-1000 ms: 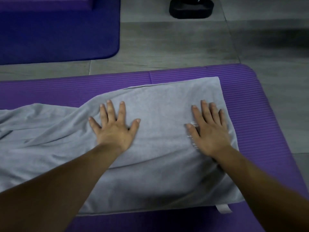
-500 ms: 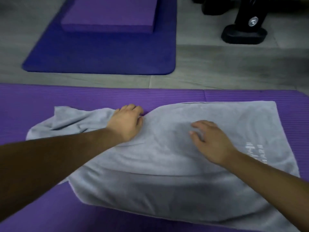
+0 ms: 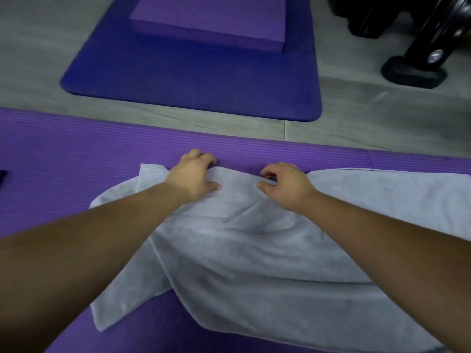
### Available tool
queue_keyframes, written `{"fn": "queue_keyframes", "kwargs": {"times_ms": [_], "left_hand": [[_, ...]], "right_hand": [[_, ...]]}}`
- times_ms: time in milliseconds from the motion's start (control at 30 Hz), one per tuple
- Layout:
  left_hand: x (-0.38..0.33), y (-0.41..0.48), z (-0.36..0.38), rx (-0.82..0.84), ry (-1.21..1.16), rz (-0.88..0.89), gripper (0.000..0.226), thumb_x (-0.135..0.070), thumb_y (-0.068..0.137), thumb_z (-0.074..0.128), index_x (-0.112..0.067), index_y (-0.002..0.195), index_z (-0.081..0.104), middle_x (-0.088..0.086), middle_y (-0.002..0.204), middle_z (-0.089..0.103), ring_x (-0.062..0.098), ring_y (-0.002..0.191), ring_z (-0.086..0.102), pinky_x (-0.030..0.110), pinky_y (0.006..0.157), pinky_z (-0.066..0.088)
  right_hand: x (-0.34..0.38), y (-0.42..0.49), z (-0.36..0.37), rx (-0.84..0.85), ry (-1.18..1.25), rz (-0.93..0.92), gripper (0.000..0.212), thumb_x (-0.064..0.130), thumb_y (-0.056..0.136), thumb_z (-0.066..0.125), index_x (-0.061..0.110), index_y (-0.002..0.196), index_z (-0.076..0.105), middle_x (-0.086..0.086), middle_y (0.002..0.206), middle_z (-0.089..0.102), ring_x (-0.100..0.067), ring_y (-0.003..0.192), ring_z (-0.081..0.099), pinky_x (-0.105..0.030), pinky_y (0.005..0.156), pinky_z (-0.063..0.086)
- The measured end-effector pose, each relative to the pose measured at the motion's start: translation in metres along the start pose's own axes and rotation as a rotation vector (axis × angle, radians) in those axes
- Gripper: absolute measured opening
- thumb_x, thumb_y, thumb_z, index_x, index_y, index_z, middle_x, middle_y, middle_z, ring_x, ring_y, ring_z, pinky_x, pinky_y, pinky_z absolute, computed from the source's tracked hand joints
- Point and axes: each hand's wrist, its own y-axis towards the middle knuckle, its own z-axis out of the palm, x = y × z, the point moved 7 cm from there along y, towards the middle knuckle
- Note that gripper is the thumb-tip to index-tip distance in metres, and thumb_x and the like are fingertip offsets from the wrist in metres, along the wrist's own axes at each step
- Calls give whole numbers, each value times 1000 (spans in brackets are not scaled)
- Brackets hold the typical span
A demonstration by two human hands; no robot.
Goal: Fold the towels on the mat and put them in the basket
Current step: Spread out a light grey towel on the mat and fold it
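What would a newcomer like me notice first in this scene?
Most striking is the rumpled grey towel spread across the ribbed purple mat in the foreground, with the left hand and the right hand gripping its far edge side by side. Beyond it on the grey floor lies a dark blue mat carrying a purple block, and a black stand foot sits at the upper right.

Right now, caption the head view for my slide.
The left hand and right hand grip the far edge of a rumpled grey towel lying on the purple mat.
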Motion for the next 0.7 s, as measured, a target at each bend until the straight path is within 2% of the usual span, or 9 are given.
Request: {"fn": "queue_keyframes", "kwargs": {"times_ms": [67, 133, 200, 300, 367, 433, 567, 633, 700], "left_hand": [[7, 3, -3, 43, -36, -23, 41, -39, 86, 78, -23, 120, 61, -2, 109, 59, 24, 105, 59, 38, 89, 51], [12, 3, -7, 66, -145, -7, 18, -37, 88, 77, -22, 94, 68, -6, 87, 65, 18, 84, 62, 30, 73, 49], [16, 2, -15, 62, -371, 8, 19, -33, 86, 80, -17, 85, 69, -5, 76, 65, 12, 69, 59, 26, 67, 47], [28, 2, -29, 63, -615, 1, 28, -31, 83, 84, -9, 85, 67, 4, 76, 68, 13, 69, 59, 31, 69, 49], [39, 5, -38, 31, -573, -19, 37, -38, 81, 85, -9, 82, 63, 4, 71, 64, 14, 65, 56, 30, 65, 45], [48, 8, -47, -36, -399, -50, 41, -47, 81, 82, -14, 78, 58, -1, 66, 58, 14, 59, 51, 28, 59, 41], [64, 13, -56, -128, -165, -137, 44, -58, 86, 71, -16, 82, 58, -1, 76, 63, 20, 74, 59, 35, 63, 44], [71, 13, -57, -196, -149, -178, 42, -58, 88, 68, -18, 85, 57, 0, 78, 62, 23, 78, 60, 35, 62, 42], [72, 14, -55, -201, -152, -200, 41, -60, 89, 65, -20, 88, 57, -1, 82, 63, 24, 83, 60, 36, 68, 44]], "right_hand": [[0, 4, 0, -11, 29, 55, 42, 57, 84, 71, 29, 115, 68, 8, 104, 64, -17, 103, 60, -44, 99, 47], [5, 7, 1, 15, -1, 78, 42, 65, 82, 69, 33, 109, 69, 12, 100, 65, -12, 100, 60, -42, 102, 40], [13, 10, 2, 26, -18, 68, 36, 66, 82, 68, 34, 98, 71, 14, 99, 67, -10, 100, 58, -40, 102, 34], [23, 16, -1, 27, 25, 75, 24, 54, 86, 71, 31, 88, 66, 13, 94, 68, -12, 98, 60, -37, 104, 33], [28, 22, -9, -26, -43, 76, 16, 43, 90, 71, 28, 86, 64, 7, 87, 69, -18, 92, 63, -38, 101, 40], [33, 26, -20, -150, -124, 98, 11, 34, 93, 68, 26, 88, 62, 1, 85, 69, -25, 87, 64, -40, 89, 49], [37, 34, -21, -293, 1, 161, 11, 25, 95, 68, 19, 94, 59, -4, 90, 66, -26, 87, 63, -33, 71, 50], [36, 37, -12, -281, 123, 159, 21, 28, 93, 71, 18, 108, 60, -4, 106, 65, -25, 104, 61, -30, 81, 48], [37, 38, 0, -210, 88, 129, 45, 37, 92, 70, 18, 129, 56, -6, 137, 53, -26, 134, 42, -32, 107, 38]]}}
